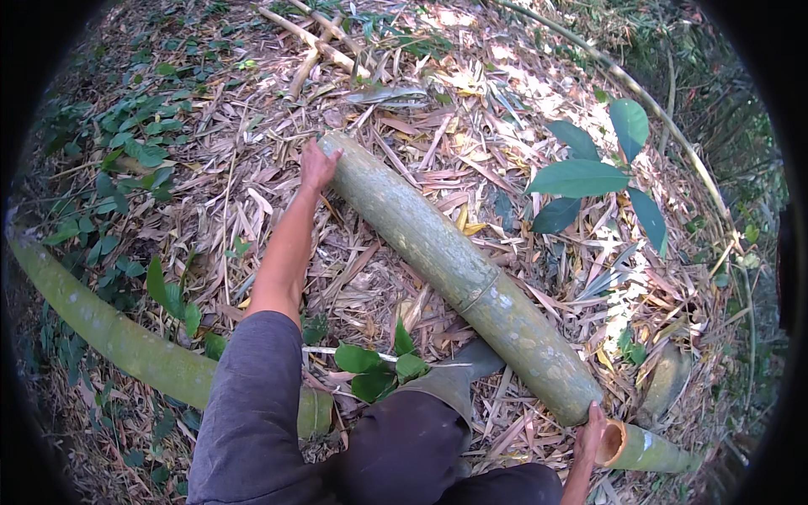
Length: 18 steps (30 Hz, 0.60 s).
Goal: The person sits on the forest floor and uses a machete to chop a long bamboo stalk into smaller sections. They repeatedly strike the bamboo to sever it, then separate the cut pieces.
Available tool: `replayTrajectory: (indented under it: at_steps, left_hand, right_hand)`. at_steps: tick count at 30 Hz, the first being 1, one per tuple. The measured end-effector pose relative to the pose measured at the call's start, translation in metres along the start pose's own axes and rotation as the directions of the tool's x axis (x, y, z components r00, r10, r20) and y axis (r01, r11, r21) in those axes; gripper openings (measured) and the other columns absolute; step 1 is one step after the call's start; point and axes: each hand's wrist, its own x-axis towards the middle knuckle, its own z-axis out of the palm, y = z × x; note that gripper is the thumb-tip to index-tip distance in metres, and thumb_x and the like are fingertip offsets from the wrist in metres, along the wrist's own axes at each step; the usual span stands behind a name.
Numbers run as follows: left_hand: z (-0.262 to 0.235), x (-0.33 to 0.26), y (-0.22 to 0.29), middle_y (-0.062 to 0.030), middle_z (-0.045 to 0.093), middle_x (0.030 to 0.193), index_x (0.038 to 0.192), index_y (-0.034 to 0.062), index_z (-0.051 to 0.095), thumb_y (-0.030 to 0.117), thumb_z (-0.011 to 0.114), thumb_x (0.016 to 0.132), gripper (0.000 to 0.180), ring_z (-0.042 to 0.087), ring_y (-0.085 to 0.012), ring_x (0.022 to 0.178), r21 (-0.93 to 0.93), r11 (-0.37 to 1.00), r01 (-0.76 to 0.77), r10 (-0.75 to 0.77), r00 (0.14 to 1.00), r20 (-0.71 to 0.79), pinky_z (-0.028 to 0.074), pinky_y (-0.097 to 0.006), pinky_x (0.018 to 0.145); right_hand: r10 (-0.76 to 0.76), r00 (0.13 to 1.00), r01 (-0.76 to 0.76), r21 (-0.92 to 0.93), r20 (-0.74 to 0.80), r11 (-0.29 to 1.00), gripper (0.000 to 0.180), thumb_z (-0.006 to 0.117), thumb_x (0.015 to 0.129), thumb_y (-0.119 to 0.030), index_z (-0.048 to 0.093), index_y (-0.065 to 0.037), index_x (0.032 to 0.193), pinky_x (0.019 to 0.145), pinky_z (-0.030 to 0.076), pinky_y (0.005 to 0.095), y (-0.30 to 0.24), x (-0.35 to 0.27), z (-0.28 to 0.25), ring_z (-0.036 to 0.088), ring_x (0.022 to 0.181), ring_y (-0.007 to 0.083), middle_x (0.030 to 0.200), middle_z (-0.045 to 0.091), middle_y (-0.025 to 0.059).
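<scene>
The ground [252, 168] is a thick litter of dry bamboo leaves, with green creepers at the left and thin canes at the top. Across it, from upper middle down to lower right, lies the big culm [454, 269], a thick green bamboo length with a node ring about two thirds of the way down. A second culm [126, 341] runs along the lower left, well apart from the first. A short hollow stub [644, 449] sits just beyond the big culm's near end. A broad-leaved sapling [589, 172] stands to the right, and a smaller leafy sprig [374, 370] lies by the person's boot [454, 379].

The left hand [316, 166] is stretched out and laid on the far end of the big culm, fingers bent against its side; how fully they wrap it cannot be told. The right hand [589, 438] rests at the near cut end, fingers curled over the rim, though the grip is half hidden at the frame edge.

Risks, as I judge them: the round culm could roll on the loose leaves and trap a foot, the cut rim may be sharp enough to slice fingers, and the long reach leaves the left hand little purchase if the weight shifts
</scene>
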Motion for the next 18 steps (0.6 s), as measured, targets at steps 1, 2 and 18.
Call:
replayTrajectory:
  at_steps: [1, 2, 18]
  left_hand:
    - [0.001, 0.012, -0.007, -0.0326, 0.044, 0.133, 0.138, -0.0076, 0.033, 0.045, 0.073, 0.076, 0.090, 0.045, -0.0417, 0.124, -0.055, 0.998, 0.026, -0.022, 0.998, 0.063, 0.038, -0.043, 0.104]
    - [0.000, 0.024, -0.014, -0.0324, 0.043, 0.134, 0.139, -0.0078, 0.032, 0.047, 0.074, 0.075, 0.094, 0.045, -0.0410, 0.125, -0.106, 0.993, 0.057, -0.044, 0.991, 0.126, 0.038, -0.042, 0.105]
    - [-0.057, 0.030, -0.035, -0.0209, 0.068, 0.095, 0.103, -0.0109, 0.065, 0.050, 0.068, 0.079, 0.065, 0.066, -0.0266, 0.087, -0.146, 0.935, 0.323, -0.243, 0.884, 0.399, 0.049, -0.037, 0.080]
  right_hand:
    - [0.005, 1.000, -0.005, 0.018, -0.006, 1.000, 0.039, 0.059, 0.094, -0.032, 0.058, 0.001, 0.114, 0.088, 0.046, 0.0366, -0.003, 0.001, 0.004, 0.058, 0.098, 0.0197, 0.108, 0.062, 0.0090]
    - [0.022, 1.000, -0.022, 0.006, 0.009, 1.000, 0.039, 0.059, 0.094, -0.032, 0.058, 0.001, 0.115, 0.089, 0.046, 0.0369, -0.005, 0.004, 0.005, 0.058, 0.099, 0.0202, 0.109, 0.062, 0.0093]
    - [0.048, 0.986, -0.078, -0.190, -0.159, 0.979, 0.041, 0.053, 0.095, -0.030, 0.063, 0.007, 0.110, 0.084, 0.048, 0.0371, -0.023, 0.062, 0.008, 0.061, 0.090, 0.0220, 0.102, 0.064, 0.0126]
